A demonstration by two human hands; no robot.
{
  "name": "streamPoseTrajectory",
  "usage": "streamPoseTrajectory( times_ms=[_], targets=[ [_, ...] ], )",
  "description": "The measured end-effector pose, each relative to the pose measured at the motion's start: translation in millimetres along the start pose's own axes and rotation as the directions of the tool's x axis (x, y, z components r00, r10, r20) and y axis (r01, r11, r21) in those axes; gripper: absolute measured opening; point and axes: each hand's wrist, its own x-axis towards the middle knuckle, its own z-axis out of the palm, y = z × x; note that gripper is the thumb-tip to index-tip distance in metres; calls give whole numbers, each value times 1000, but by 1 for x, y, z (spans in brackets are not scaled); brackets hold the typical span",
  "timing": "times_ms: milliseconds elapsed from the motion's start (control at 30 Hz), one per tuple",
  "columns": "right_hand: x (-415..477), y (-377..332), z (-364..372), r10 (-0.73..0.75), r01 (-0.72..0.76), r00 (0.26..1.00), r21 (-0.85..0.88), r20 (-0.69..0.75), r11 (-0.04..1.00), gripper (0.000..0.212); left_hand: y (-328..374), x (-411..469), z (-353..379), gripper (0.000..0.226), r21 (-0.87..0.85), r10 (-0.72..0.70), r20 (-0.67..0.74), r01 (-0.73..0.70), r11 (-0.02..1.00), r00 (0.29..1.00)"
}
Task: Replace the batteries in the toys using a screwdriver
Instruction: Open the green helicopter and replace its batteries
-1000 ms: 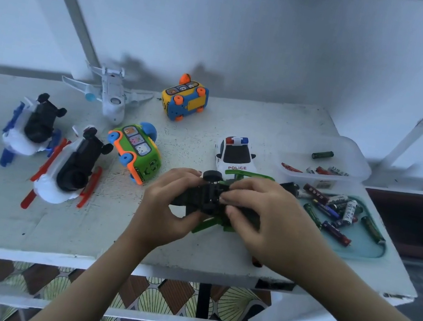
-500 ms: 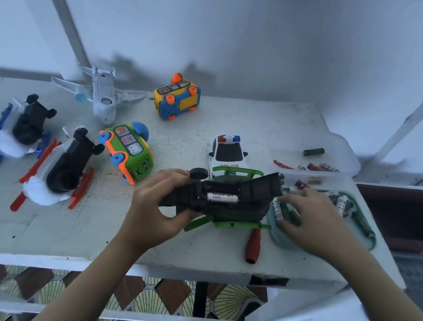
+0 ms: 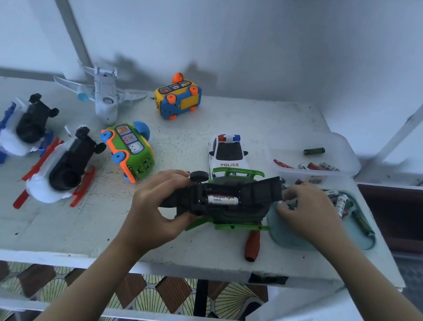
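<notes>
Black-and-green toy car [image 3: 227,205] flipped belly-up, middle-near, bay open with one white battery [image 3: 221,199] inside. Red-handled screwdriver [image 3: 252,245] lies flat just nearer. Loose batteries [image 3: 338,201] piled in the teal tray [image 3: 290,238], right.

Left hand [image 3: 156,208] grips the toy [image 3: 256,193], while right hand [image 3: 312,215] reaches forward, fingers curled downward.

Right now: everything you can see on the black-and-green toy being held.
The black-and-green toy looks plastic and is turned underside up, its right end tilted higher. Black chassis, green bars along its edges, one black wheel at the left end. The battery bay is open; one white battery marked Heybright lies inside. The left hand grips its left end. The right hand is by its right end, over the teal tray; contact unclear. A red-handled screwdriver lies just in front.
</notes>
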Motion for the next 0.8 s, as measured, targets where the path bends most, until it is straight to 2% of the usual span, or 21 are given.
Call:
streamPoseTrajectory(
  times_ms=[67,200,300,367,400,467,533,600,667,800],
  targets=[
    [1,2,-2,29,-22,998,120,-55,993,15,0,-1,0,37,-2,-1,6,1,1000,1000],
    [1,-9,-15,76,30,957,356,-281,934,18,0,-2,0,38,4,-15,-3,15,1000,1000],
    [-4,-28,-34,120,150,893,538,-433,829,20,1,-1,1,38,-14,-10,-18,10,1000,1000],
    [-12,-44,-47,95,260,861,593,-499,762,19,1,0,1,39,-34,-11,-22,10,999,1000],
    [-16,-51,-52,45,312,854,579,-519,753,18,1,0,2,39,-39,-14,-21,13,999,1000],
    [-25,-64,-58,-108,373,858,465,-503,803,18,0,1,2,39,-39,-22,-20,21,999,1000],
    [-30,-73,-57,-272,419,844,251,-463,873,19,-1,0,2,38,-31,-28,-20,27,999,999],
    [-30,-75,-48,-402,476,792,51,-459,878,27,-1,-1,2,38,-27,-24,-27,23,999,999],
    [-29,-75,-37,-445,488,763,-34,-468,872,21,-1,-1,2,39,-28,-19,-34,19,999,999],
    [-26,-72,-19,-452,480,745,-76,-490,874,14,-1,-2,3,38,4,-37,-31,37,999,999]
  ],
)
